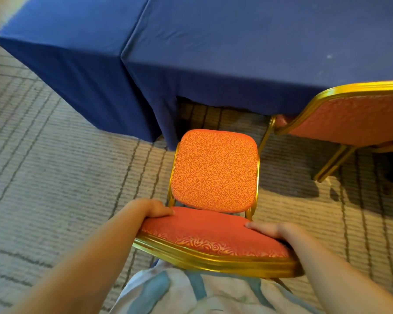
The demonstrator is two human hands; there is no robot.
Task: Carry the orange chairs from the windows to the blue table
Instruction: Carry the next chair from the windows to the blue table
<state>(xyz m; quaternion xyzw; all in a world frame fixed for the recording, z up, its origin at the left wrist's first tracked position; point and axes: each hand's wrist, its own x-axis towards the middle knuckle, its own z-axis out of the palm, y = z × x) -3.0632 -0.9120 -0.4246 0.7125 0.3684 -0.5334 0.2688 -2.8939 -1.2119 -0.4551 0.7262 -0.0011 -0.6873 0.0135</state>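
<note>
Carpet (55, 177) | left hand (154, 208), right hand (270, 230) grip orange chair (216, 171) | neighbour chair (354, 118) cropped right

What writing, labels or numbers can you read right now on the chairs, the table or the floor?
No readable text anywhere in view.
orange chair: swirl weave only, no label showing.
second chair: same weave, no label showing.
blue table: plain cloth, no print.
carpet: line pattern only.
</note>
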